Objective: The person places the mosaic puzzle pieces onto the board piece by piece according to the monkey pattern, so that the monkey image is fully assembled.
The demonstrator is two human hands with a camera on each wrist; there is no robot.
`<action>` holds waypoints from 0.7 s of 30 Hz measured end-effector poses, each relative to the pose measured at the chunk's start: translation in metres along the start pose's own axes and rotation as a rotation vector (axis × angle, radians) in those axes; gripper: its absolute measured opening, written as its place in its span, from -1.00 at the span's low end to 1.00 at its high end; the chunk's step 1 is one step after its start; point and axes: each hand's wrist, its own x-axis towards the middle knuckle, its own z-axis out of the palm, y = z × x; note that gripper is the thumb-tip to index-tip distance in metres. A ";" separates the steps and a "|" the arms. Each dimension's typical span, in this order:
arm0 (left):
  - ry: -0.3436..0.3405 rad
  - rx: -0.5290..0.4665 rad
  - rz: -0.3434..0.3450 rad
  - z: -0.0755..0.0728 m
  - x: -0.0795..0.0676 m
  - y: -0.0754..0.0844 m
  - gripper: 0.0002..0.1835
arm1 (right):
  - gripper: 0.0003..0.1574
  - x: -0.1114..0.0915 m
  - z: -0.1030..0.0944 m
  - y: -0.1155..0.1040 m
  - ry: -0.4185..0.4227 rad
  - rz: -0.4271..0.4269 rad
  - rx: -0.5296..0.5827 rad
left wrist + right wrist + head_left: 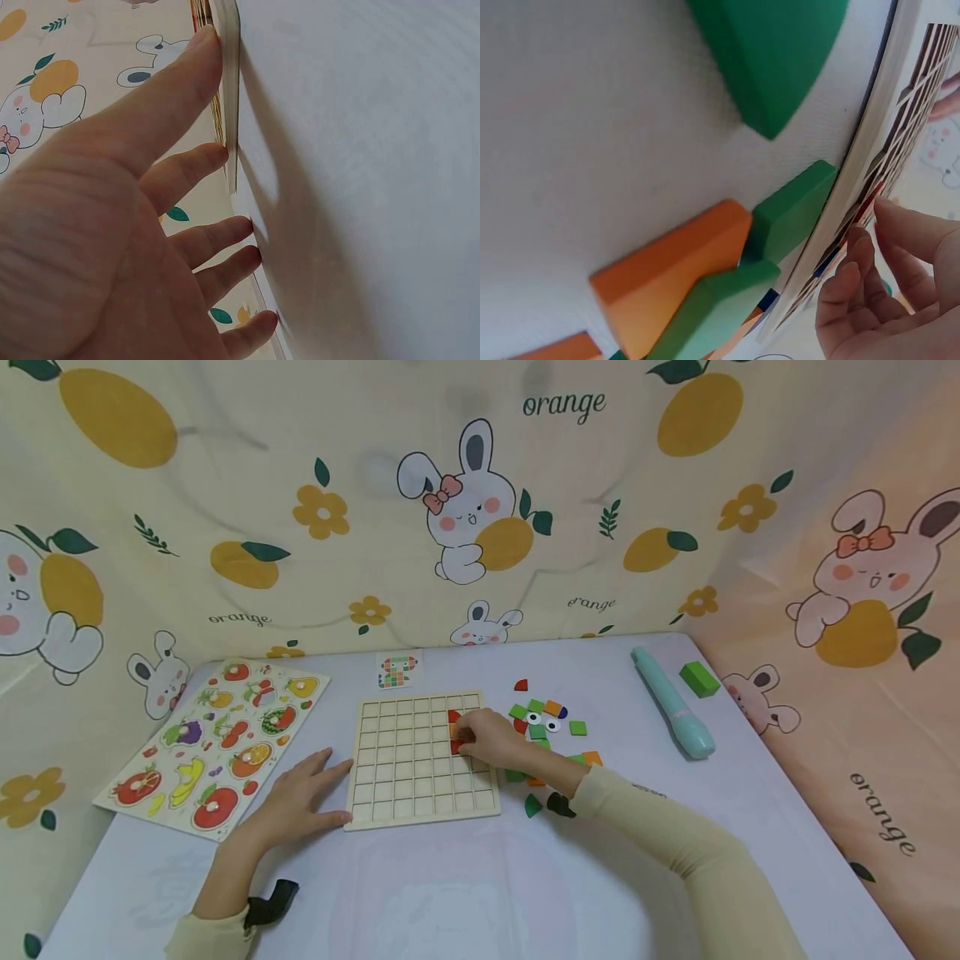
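A wooden grid board [408,821] lies in the middle of the white table. My left hand [296,802] has its fingers spread, its thumb and index finger touching the board's left edge; the left wrist view shows those fingertips against the wooden edge [232,112]. Over the board's right side, my right hand [491,739] pinches a small red tile [868,201] at the grid. Red pieces [453,716] show in the grid beside its fingertips, partly covered by the hand. Loose green tiles [795,206] and an orange tile [679,259] lie beside the board's right edge.
Behind the board lies a small pattern card [399,670]. At left is a fruit puzzle board [176,777]. Round eye pieces [552,725] and a red quarter piece [521,685] lie among the scattered tiles. A teal stick-shaped object [672,706] and a green block [699,679] lie far right.
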 end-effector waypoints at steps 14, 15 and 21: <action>0.001 -0.005 -0.004 0.001 0.001 -0.003 -0.13 | -0.88 -0.016 -0.022 0.014 -0.016 -0.097 0.018; -0.002 -0.006 -0.005 0.002 0.001 -0.003 -0.13 | -0.89 -0.020 -0.026 0.018 -0.021 -0.077 0.061; -0.004 0.001 -0.010 0.002 0.000 -0.002 -0.13 | -0.87 -0.052 -0.046 0.037 -0.059 -0.027 0.076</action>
